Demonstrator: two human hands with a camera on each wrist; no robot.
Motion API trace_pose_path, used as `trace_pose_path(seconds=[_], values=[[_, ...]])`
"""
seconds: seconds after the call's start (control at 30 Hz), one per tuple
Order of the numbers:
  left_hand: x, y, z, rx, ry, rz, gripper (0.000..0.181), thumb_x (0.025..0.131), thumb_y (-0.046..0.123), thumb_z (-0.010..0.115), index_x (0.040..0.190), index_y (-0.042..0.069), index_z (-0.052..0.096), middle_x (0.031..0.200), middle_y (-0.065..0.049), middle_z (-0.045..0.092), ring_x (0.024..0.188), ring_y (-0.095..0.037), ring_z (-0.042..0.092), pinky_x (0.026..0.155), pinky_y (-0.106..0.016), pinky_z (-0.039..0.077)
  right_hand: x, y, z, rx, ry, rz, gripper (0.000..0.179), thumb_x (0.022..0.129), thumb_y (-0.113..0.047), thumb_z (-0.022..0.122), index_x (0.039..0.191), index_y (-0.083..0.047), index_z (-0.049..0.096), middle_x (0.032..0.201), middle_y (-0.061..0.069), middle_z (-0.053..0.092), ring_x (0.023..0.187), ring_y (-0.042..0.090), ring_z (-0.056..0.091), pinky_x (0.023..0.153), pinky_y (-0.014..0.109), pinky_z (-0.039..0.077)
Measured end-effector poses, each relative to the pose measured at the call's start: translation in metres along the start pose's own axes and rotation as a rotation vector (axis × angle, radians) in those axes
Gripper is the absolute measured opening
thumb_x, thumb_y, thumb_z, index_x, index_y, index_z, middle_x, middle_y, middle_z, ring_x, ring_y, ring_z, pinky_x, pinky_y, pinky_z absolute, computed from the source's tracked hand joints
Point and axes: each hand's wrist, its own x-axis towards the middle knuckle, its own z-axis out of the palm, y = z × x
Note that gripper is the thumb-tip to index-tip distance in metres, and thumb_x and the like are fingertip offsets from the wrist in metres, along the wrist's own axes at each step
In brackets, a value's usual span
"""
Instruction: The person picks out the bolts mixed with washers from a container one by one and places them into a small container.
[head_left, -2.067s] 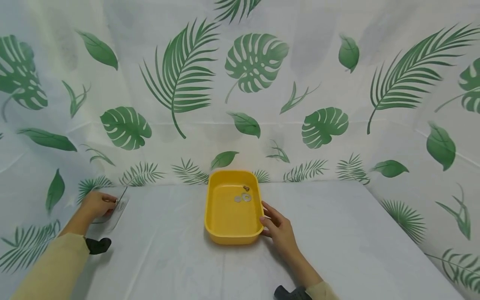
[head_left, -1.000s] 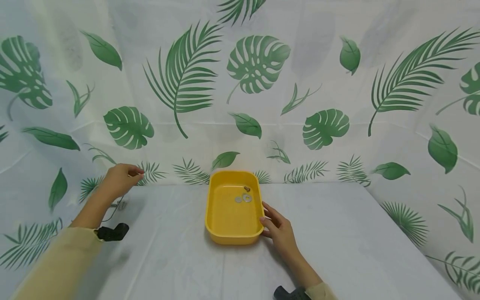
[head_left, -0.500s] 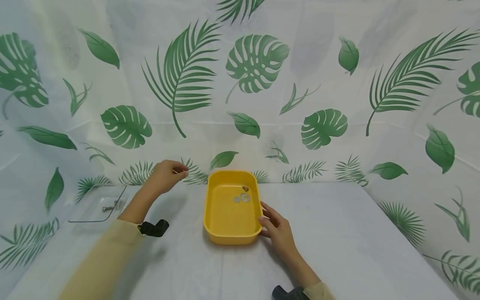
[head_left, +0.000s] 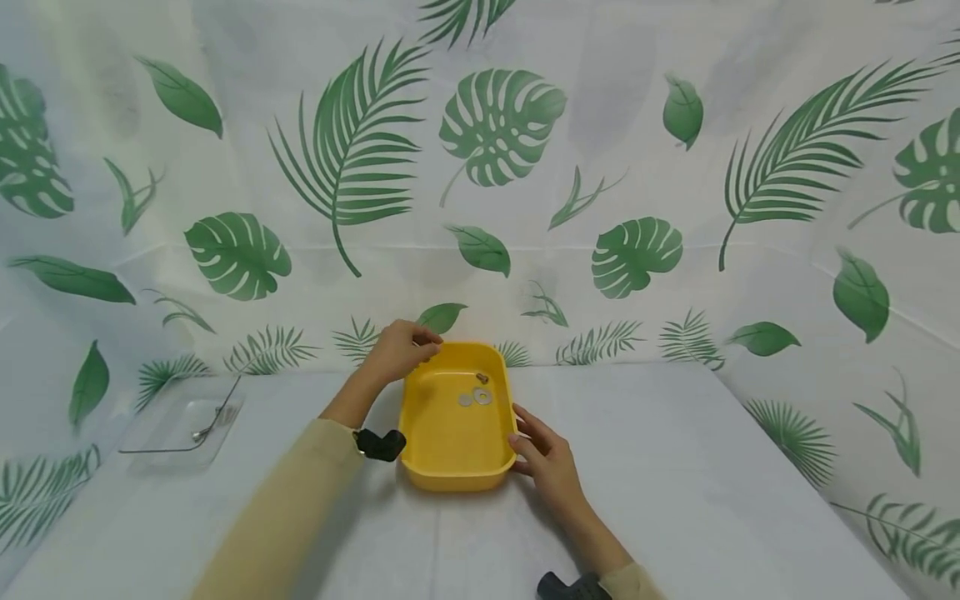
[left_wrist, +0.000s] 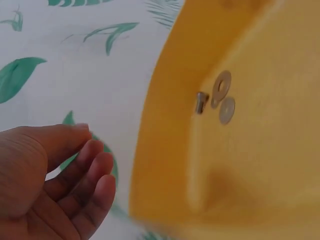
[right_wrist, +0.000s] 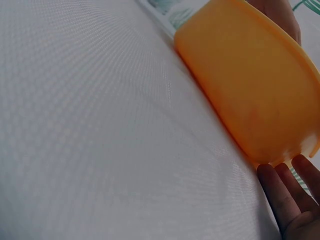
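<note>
A yellow plastic bin (head_left: 457,482) stands in the middle of the table. In it lie a short screw (left_wrist: 201,102), a large washer (left_wrist: 221,86) and a round flat metal disc (left_wrist: 227,110). My left hand (head_left: 397,350) is at the bin's back left corner, thumb and forefinger brought together. It seems to pinch something small and pale; its kind is hidden by the fingers. In the left wrist view the left hand (left_wrist: 60,185) is just outside the bin wall. My right hand (head_left: 551,458) rests its fingertips (right_wrist: 267,170) against the bin's right side, fingers fairly straight.
A clear shallow tray (head_left: 168,454) stands at the far left, with a screw (head_left: 199,435) and other small metal bits. A thin dark rod or wire (head_left: 157,451) runs along its edge. A leaf-patterned cloth (head_left: 570,275) hangs behind the white-covered table (head_left: 720,500).
My left hand has left the clear tray and travelled right through the air to the yellow bin's back left corner. My right hand and the bin have stayed in place.
</note>
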Motion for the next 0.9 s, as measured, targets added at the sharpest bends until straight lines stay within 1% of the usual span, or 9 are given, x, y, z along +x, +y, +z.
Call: trace_pose_path(seconds=[0.1,0.23,0.4,0.5,0.57,0.67,0.77,0.83,0.9], values=[[0.01,0.002,0.016,-0.06,-0.012,-0.032,0.025,0.099,0.019,0.065,0.117,0.003,0.073,0.106,-0.015,0.073,0.091,-0.027,0.068,0.076,-0.029,0.059,0.0,0.0,-0.001,0.002,0.008,0.001,0.048,0.1,-0.022,0.063,0.146,-0.018,0.055,0.14,0.02,0.061,0.12,0.036,0.065,0.076,0.03,0.063],[0.018,0.002,0.033,-0.09,-0.036,-0.056,0.024,0.099,0.019,0.065,0.116,0.004,0.073,0.107,-0.018,0.072,0.093,-0.031,0.067,0.076,-0.027,0.058,0.0,-0.001,-0.001,0.006,0.007,-0.003,0.048,0.1,-0.021,0.063,0.146,-0.018,0.055,0.139,0.02,0.061,0.118,0.035,0.067,0.075,0.03,0.063],[0.026,0.002,0.048,-0.112,-0.049,-0.038,0.023,0.099,0.017,0.065,0.114,0.002,0.073,0.105,-0.019,0.073,0.09,-0.026,0.07,0.078,-0.03,0.061,-0.001,0.0,-0.001,0.01,0.0,-0.01,0.047,0.1,-0.02,0.063,0.146,-0.018,0.055,0.138,0.021,0.062,0.116,0.035,0.068,0.074,0.03,0.063],[0.027,0.001,0.055,-0.118,-0.069,-0.06,0.023,0.099,0.017,0.065,0.114,0.002,0.073,0.105,-0.016,0.073,0.089,-0.023,0.069,0.08,-0.031,0.06,-0.002,0.0,0.001,0.016,-0.007,-0.011,0.047,0.1,-0.02,0.063,0.146,-0.018,0.056,0.138,0.021,0.062,0.117,0.036,0.067,0.074,0.03,0.063],[0.03,0.001,0.059,-0.121,-0.09,-0.068,0.024,0.099,0.017,0.065,0.115,0.002,0.073,0.108,-0.014,0.073,0.091,-0.023,0.068,0.083,-0.031,0.06,-0.002,-0.001,0.002,0.013,-0.01,-0.012,0.047,0.1,-0.021,0.063,0.146,-0.018,0.056,0.139,0.02,0.062,0.118,0.036,0.067,0.075,0.03,0.063],[0.034,0.003,0.066,-0.127,-0.132,-0.087,0.023,0.098,0.015,0.065,0.117,0.004,0.073,0.112,-0.012,0.073,0.096,-0.023,0.066,0.093,-0.034,0.058,-0.002,-0.002,0.002,0.002,-0.011,-0.014,0.047,0.1,-0.023,0.063,0.146,-0.021,0.055,0.14,0.018,0.062,0.12,0.035,0.066,0.076,0.03,0.063],[0.04,0.004,0.073,-0.102,-0.174,-0.07,0.024,0.097,0.011,0.066,0.119,0.005,0.073,0.117,-0.011,0.073,0.103,-0.024,0.066,0.102,-0.038,0.056,-0.002,-0.002,0.001,-0.004,-0.01,-0.014,0.047,0.1,-0.024,0.063,0.146,-0.022,0.055,0.14,0.017,0.062,0.121,0.034,0.066,0.076,0.03,0.063],[0.042,0.005,0.076,-0.081,-0.206,-0.052,0.025,0.096,0.007,0.066,0.119,0.005,0.074,0.118,-0.012,0.073,0.104,-0.025,0.067,0.102,-0.038,0.055,-0.003,-0.001,0.0,0.0,-0.007,-0.011,0.047,0.1,-0.024,0.063,0.146,-0.022,0.055,0.14,0.017,0.062,0.121,0.034,0.066,0.076,0.03,0.063],[0.045,0.005,0.08,-0.065,-0.249,-0.046,0.027,0.095,0.004,0.064,0.12,0.006,0.074,0.118,-0.012,0.073,0.102,-0.026,0.067,0.097,-0.037,0.058,-0.004,-0.001,-0.001,0.003,-0.003,-0.005,0.047,0.1,-0.024,0.063,0.146,-0.022,0.056,0.14,0.017,0.062,0.121,0.034,0.065,0.076,0.03,0.063]])
